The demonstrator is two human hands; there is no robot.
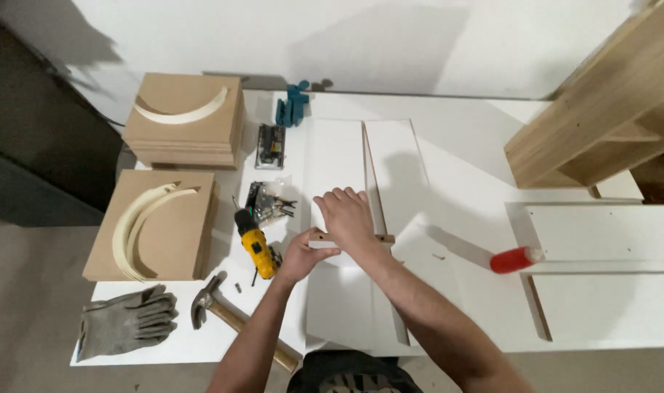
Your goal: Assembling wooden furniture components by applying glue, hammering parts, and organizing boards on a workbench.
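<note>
Pressing flat on the white panel (339, 167), the right hand (348, 218) lies with its fingers spread and its palm over a short wooden strip (384, 238) that crosses the panel's raised middle edge, while the left hand (300, 255) closes its thumb and fingers on the near end of the same strip; exactly how tightly it pinches cannot be told, since the right hand covers part of it. The panel lies lengthwise in the middle of the table (470, 145), running from the near edge toward the far edge. To do this step well, I judge the strip should sit square across the panel before any pressure is added, the spread hand holding the board down so it does not slide on the smooth surface. A steady, even push seems wiser than a twist, because a thin strip could split. Just left of the hands lie a yellow drill (257, 249) and a clear bag of screws (270, 200), both close enough to catch an elbow. A hammer (214, 306) and grey gloves (128, 320) rest near the left near corner, and a red-handled tool (516, 259) lies to the right, well apart.
</note>
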